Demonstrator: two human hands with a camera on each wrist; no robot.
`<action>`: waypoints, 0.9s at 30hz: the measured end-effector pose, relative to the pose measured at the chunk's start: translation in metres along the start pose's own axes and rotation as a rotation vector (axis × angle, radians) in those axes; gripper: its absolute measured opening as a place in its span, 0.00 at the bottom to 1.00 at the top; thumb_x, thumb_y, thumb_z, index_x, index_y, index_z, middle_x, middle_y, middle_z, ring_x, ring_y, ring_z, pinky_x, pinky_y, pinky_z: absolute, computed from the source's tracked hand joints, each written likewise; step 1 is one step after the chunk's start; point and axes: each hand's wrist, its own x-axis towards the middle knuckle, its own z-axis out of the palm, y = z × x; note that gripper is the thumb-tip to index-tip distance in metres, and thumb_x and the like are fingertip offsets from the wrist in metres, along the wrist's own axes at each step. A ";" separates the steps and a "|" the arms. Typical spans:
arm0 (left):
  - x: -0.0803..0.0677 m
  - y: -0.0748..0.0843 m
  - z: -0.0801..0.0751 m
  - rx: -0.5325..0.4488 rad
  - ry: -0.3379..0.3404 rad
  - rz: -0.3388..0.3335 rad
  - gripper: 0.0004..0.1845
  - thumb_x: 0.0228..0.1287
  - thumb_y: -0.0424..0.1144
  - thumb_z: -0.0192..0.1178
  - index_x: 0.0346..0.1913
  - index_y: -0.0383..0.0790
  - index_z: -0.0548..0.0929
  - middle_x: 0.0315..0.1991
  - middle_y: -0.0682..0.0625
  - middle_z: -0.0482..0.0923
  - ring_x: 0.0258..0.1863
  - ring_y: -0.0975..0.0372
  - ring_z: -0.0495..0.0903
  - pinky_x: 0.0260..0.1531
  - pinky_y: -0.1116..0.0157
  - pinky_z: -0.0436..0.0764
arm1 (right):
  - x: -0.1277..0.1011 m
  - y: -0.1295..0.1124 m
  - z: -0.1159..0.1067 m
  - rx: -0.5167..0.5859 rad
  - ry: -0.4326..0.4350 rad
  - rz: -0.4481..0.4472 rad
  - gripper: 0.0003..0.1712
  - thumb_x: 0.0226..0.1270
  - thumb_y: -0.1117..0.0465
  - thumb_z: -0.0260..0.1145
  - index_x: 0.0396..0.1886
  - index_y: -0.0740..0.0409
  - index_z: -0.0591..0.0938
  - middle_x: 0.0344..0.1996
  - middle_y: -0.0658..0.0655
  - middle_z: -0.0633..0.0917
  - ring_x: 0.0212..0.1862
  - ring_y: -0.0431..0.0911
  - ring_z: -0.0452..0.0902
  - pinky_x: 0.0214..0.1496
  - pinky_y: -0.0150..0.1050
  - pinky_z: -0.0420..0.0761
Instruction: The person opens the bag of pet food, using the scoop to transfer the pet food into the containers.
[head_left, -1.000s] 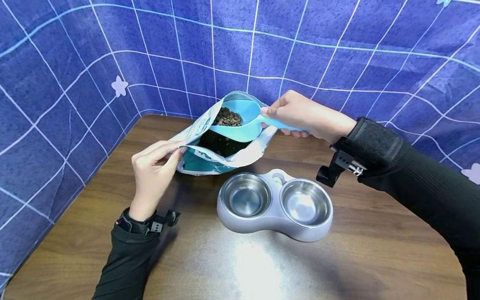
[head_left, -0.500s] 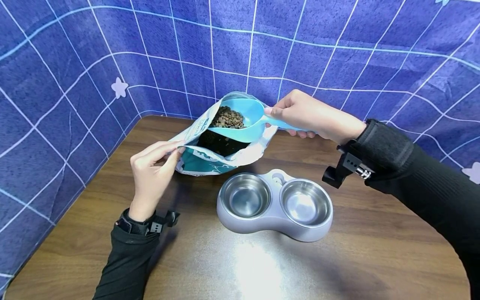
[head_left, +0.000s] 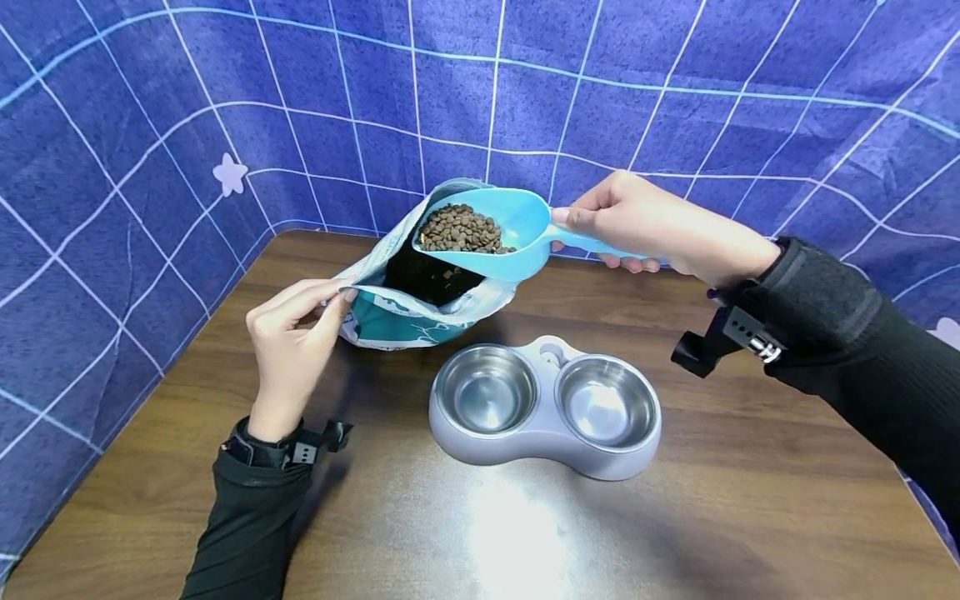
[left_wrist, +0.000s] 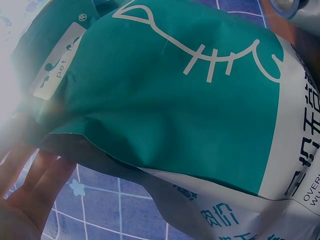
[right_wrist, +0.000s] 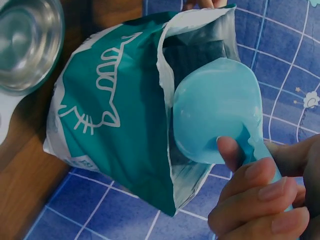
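In the head view my left hand (head_left: 292, 342) pinches the near-left rim of an open teal and white pet food bag (head_left: 405, 321). Dark kibble lies inside the bag's mouth. My right hand (head_left: 637, 218) grips the handle of a light blue scoop (head_left: 517, 218). Brown kibble (head_left: 461, 229) is heaped at the scoop's front end, and the scoop sits over the bag's opening. The right wrist view shows the scoop's underside (right_wrist: 217, 110) with fingers curled round the handle. In the left wrist view the bag's printed side (left_wrist: 175, 115) covers most of the picture.
A grey double pet bowl (head_left: 546, 417) with two steel dishes stands on the wooden table (head_left: 375, 517), in front of the bag. Blue grid-patterned cloth (head_left: 360, 100) rises behind and at the left of the table.
My right hand has drawn the scoop up and to the right, so more of the scoop and its kibble shows above the bag. My left hand keeps its pinch on the rim.
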 end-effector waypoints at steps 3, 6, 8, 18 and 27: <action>-0.001 -0.001 -0.001 0.000 -0.002 0.000 0.03 0.51 0.21 0.66 0.30 0.25 0.86 0.28 0.39 0.82 0.25 0.70 0.73 0.25 0.78 0.71 | -0.002 0.004 0.001 0.000 0.009 -0.028 0.28 0.72 0.42 0.53 0.20 0.59 0.71 0.19 0.55 0.68 0.15 0.44 0.61 0.14 0.36 0.61; -0.001 -0.002 -0.001 -0.006 0.003 -0.008 0.03 0.51 0.21 0.66 0.31 0.25 0.86 0.28 0.40 0.82 0.25 0.70 0.73 0.25 0.78 0.71 | -0.004 0.008 0.000 0.000 0.014 -0.049 0.28 0.72 0.43 0.53 0.20 0.61 0.71 0.18 0.56 0.69 0.15 0.44 0.61 0.14 0.36 0.61; -0.002 -0.002 -0.001 -0.008 0.004 -0.014 0.03 0.51 0.21 0.66 0.31 0.25 0.86 0.28 0.40 0.82 0.25 0.70 0.73 0.25 0.77 0.71 | -0.006 0.011 -0.001 0.001 0.017 -0.057 0.28 0.73 0.44 0.52 0.20 0.61 0.72 0.17 0.56 0.69 0.15 0.44 0.61 0.14 0.36 0.61; 0.000 -0.003 0.000 -0.006 0.020 -0.020 0.02 0.52 0.22 0.66 0.30 0.25 0.86 0.28 0.45 0.82 0.24 0.70 0.73 0.26 0.77 0.70 | -0.018 0.024 -0.011 0.034 -0.001 -0.058 0.27 0.72 0.42 0.53 0.25 0.61 0.77 0.15 0.54 0.67 0.14 0.46 0.59 0.13 0.40 0.61; 0.000 -0.002 0.000 -0.005 0.019 -0.033 0.02 0.51 0.21 0.67 0.30 0.26 0.86 0.28 0.47 0.82 0.24 0.71 0.72 0.26 0.78 0.69 | -0.027 0.045 -0.023 0.020 0.004 0.008 0.28 0.72 0.42 0.53 0.24 0.61 0.76 0.14 0.54 0.68 0.14 0.45 0.61 0.12 0.39 0.62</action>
